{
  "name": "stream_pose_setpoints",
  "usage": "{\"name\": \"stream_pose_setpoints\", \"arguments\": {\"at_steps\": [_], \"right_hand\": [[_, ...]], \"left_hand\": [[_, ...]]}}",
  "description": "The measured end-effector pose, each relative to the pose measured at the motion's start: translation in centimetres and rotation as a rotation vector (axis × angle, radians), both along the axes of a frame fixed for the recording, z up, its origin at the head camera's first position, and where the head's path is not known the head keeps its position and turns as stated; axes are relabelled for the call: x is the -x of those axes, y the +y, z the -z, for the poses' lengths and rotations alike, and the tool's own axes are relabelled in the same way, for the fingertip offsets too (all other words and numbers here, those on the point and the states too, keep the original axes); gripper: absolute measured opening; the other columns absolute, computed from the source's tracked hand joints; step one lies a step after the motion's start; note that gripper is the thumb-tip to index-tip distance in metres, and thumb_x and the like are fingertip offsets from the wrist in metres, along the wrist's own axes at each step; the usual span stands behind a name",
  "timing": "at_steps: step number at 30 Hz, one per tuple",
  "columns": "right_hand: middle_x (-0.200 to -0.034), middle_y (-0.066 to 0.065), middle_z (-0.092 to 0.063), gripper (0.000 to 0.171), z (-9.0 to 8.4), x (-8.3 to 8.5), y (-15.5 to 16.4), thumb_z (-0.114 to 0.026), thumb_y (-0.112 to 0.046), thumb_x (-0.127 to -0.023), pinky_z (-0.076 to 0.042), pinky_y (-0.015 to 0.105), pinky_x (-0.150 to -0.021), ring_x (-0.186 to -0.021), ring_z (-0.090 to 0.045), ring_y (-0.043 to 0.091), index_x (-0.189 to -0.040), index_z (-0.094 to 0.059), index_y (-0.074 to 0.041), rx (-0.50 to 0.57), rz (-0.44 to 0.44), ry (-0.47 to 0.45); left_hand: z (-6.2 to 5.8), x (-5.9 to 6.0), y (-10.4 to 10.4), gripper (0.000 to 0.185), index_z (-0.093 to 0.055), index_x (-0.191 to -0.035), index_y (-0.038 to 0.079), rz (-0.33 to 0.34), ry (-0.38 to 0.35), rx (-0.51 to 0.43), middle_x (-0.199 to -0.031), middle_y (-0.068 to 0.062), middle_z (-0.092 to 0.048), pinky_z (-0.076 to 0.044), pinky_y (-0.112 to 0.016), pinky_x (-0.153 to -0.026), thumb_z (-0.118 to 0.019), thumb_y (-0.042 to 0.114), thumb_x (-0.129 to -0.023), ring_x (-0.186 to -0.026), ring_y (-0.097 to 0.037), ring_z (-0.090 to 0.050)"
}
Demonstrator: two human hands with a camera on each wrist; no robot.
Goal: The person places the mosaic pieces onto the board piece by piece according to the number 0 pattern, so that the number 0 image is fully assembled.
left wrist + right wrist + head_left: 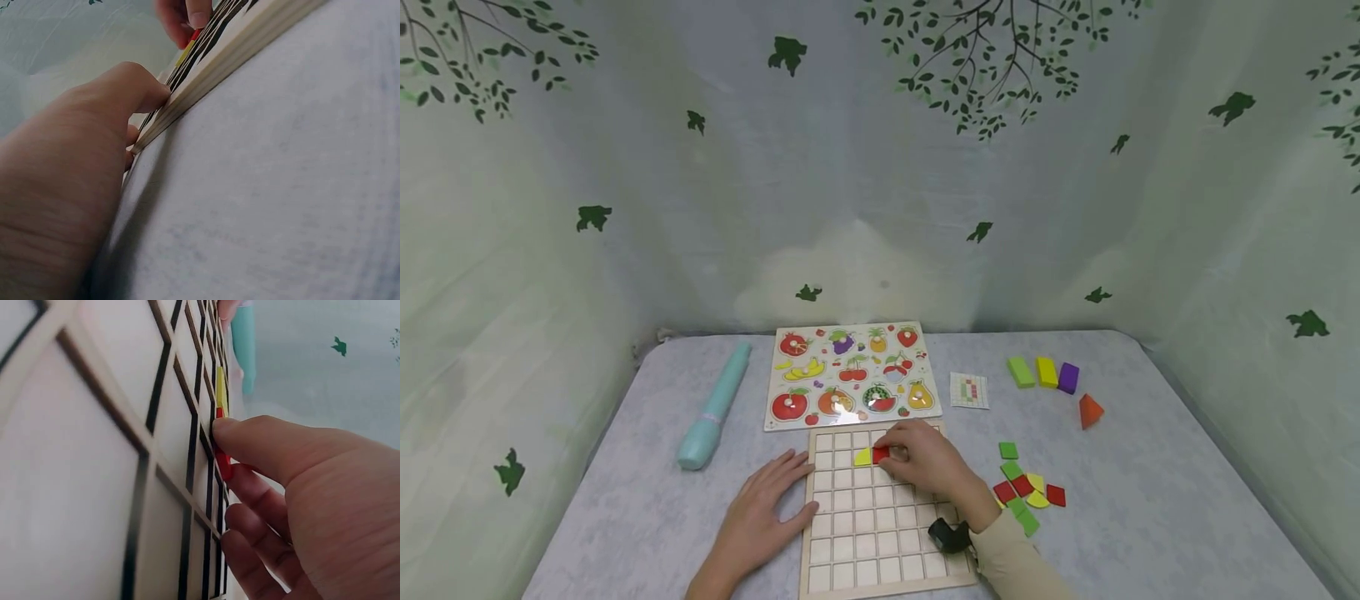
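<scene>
- Head view: the right hand (925, 460) rests on the far part of a wooden grid board (880, 550), its fingers curled over a red tile (881, 454) that sits in a cell of the second row from the far edge.
- Just left of the red tile, touching it, a yellow tile (862, 457) lies in the neighbouring cell.
- Right wrist view: thumb and fingertips (237, 434) pinch the red tile (223, 464) at the board's surface, with the yellow tile (221, 390) just beyond it.
- The left hand (760, 517) lies flat on the grey table (1150, 517), fingers straight and slightly spread, fingertips against the board's left edge.
- To the right of the board lies a loose heap of red, green and yellow tiles (1024, 490).
- Farther off lie a fruit puzzle (850, 375), a teal tube (715, 407), a small pattern card (969, 390) and coloured blocks (1045, 372).
</scene>
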State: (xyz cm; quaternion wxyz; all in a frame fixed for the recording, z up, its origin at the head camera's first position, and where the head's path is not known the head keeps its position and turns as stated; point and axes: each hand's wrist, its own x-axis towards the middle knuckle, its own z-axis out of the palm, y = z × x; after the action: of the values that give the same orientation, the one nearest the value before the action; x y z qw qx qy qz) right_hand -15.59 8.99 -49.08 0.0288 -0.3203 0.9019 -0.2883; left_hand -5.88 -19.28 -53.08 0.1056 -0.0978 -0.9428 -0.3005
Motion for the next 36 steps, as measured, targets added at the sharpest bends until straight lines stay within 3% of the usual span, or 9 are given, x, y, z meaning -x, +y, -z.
{"name": "stream_pose_setpoints", "arguments": {"at_steps": [6, 12, 20, 24, 36], "right_hand": [[-0.119, -0.006, -0.072, 0.027, -0.4, 0.0, -0.1, -0.078, -0.026, -0.094, -0.055, 0.035, -0.095, -0.113, -0.059, 0.016, -0.120, -0.077, -0.021, -0.066, 0.003, 0.007], [-0.133, 0.000, -0.068, 0.039, -1.4, -0.3, 1.7, -0.079, -0.025, -0.093, -0.054, 0.043, -0.103, -0.125, -0.058, 0.023, -0.130, -0.072, -0.016, -0.087, 0.016, 0.011], [-0.118, -0.001, -0.072, 0.037, -2.1, -1.4, 6.4, -0.082, -0.019, -0.089, -0.058, 0.041, -0.091, -0.110, -0.061, 0.018, -0.125, -0.074, -0.015, -0.078, 0.107, 0.025], [-0.114, -0.005, -0.072, 0.035, -2.0, -2.0, 9.1, -0.082, -0.020, -0.089, -0.058, 0.040, -0.091, -0.108, -0.062, 0.016, -0.123, -0.074, -0.016, -0.095, 0.145, 0.042], [-0.112, -0.004, -0.073, 0.034, -2.3, -3.5, 15.8, -0.086, -0.020, -0.085, -0.058, 0.048, -0.095, -0.109, -0.063, 0.022, -0.118, -0.076, -0.016, -0.218, 0.367, -0.051]], "left_hand": [[-0.3, 0.1, 0.0, 0.058, -0.067, -0.137, 0.019, -0.007, -0.028, 0.004, -0.151, 0.000, -0.058, -0.040, -0.058, -0.116, -0.085, 0.036, -0.084, -0.145, -0.029, -0.046], [-0.5, 0.3, 0.1, 0.058, -0.067, -0.137, 0.018, -0.015, -0.046, 0.012, -0.151, -0.001, -0.058, -0.040, -0.059, -0.116, -0.084, 0.037, -0.085, -0.146, -0.029, -0.046], [-0.5, 0.2, 0.0, 0.058, -0.067, -0.137, 0.018, -0.020, -0.054, 0.022, -0.151, -0.001, -0.058, -0.039, -0.059, -0.117, -0.084, 0.038, -0.085, -0.146, -0.029, -0.046], [-0.6, 0.1, 0.0, 0.058, -0.067, -0.137, 0.018, -0.023, -0.060, 0.021, -0.151, -0.001, -0.058, -0.039, -0.059, -0.117, -0.084, 0.038, -0.085, -0.146, -0.029, -0.046], [-0.8, 0.0, 0.1, 0.058, -0.066, -0.139, 0.019, -0.013, -0.088, 0.030, -0.152, -0.001, -0.057, -0.038, -0.058, -0.118, -0.082, 0.039, -0.087, -0.147, -0.028, -0.045]]}}
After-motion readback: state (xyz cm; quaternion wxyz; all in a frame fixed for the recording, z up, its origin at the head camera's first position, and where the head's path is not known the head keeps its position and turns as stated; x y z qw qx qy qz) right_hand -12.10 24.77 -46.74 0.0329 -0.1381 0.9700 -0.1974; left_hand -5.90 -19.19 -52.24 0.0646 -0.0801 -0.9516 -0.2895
